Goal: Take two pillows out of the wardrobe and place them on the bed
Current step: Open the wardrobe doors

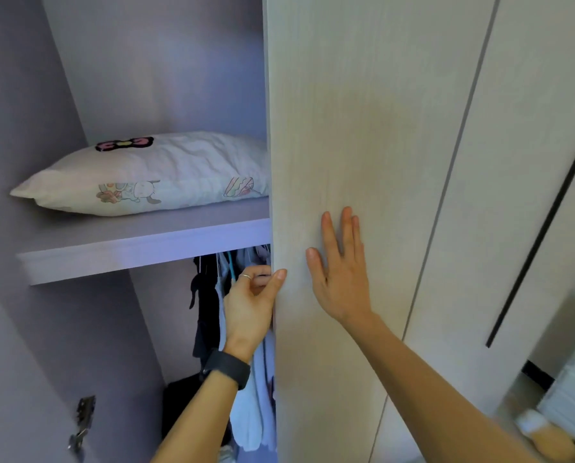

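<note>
Nearest the lens, 2 bare forearms reach up toward the wardrobe point(22, 95), whose left half stands open. Its pale wood-grain door point(363, 111) fills the middle of the view and hides the right part of the interior.

A lilac shelf point(145, 248) crosses the open compartment, and on it lies 1 pillow point(152, 175), flat, with its right end tucked behind the door's edge. Only this 1 shows; whether the 2nd sits further right I cannot tell. The bed is not in view. Below the shelf hang dark and pale clothes point(209, 315).

The right hand point(341, 275) lies flat on the door's face, fingers straight and slightly spread, gripping nothing. The left hand point(251, 295) holds the door's edge, fingers curled behind it and thumb point(277, 277) pressed on the front. It wears a dark wristband point(227, 367) and a thin ring point(246, 277).

The pillow looks plump, creased and soft, so I judge it light, floppy and in no way fragile. The cotton-like case should offer good grip. With the door moved further aside, 2 hands on the long front edge, or 1 hand pinching the near left corner, should slide it off the shelf.
</note>
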Motion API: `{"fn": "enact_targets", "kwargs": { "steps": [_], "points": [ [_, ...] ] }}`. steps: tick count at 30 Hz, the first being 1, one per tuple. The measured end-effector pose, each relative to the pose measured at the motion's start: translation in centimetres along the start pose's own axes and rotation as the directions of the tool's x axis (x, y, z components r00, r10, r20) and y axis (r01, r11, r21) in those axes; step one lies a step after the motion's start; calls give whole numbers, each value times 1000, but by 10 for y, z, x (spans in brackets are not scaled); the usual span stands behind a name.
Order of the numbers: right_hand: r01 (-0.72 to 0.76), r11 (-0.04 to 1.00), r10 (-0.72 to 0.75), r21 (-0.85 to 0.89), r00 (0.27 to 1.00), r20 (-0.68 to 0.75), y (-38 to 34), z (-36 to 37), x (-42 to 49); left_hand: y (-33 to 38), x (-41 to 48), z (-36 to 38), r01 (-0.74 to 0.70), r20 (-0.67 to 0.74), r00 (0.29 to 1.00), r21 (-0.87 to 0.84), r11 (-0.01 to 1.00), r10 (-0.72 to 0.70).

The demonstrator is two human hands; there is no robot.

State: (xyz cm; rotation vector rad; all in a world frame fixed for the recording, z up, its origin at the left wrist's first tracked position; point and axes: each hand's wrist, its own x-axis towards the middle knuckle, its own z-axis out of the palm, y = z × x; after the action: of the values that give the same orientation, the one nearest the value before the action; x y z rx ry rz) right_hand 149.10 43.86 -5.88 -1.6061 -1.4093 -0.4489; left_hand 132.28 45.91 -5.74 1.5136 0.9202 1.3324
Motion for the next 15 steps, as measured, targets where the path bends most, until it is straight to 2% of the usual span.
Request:
{"fn": "enact_targets", "kwargs": {
  "steps": [3, 6, 10, 13, 15],
  "points": [
    [-44, 988, 40, 146, 999, 27, 0, -12, -57, 10, -33, 0, -1, 50, 999, -93, 996, 5],
    [-159, 955, 124, 251, 981, 150, -5, -24, -131, 6, -65, 5, 22, 146, 989, -179, 984, 4],
    [-339, 879, 277, 334, 935, 219, -5, -38, -211, -8, -92, 10, 23, 290, 956, -244, 969, 50],
    [-483, 798, 390, 362, 870, 300, -9, -47, -257, -16, -99, 11, 12, 388, 916, -281, 960, 102],
    [-516, 773, 425, 369, 853, 302, -16, -50, -275, -18, -103, 13, -6, 440, 887, -288, 958, 138]
  ]
}}
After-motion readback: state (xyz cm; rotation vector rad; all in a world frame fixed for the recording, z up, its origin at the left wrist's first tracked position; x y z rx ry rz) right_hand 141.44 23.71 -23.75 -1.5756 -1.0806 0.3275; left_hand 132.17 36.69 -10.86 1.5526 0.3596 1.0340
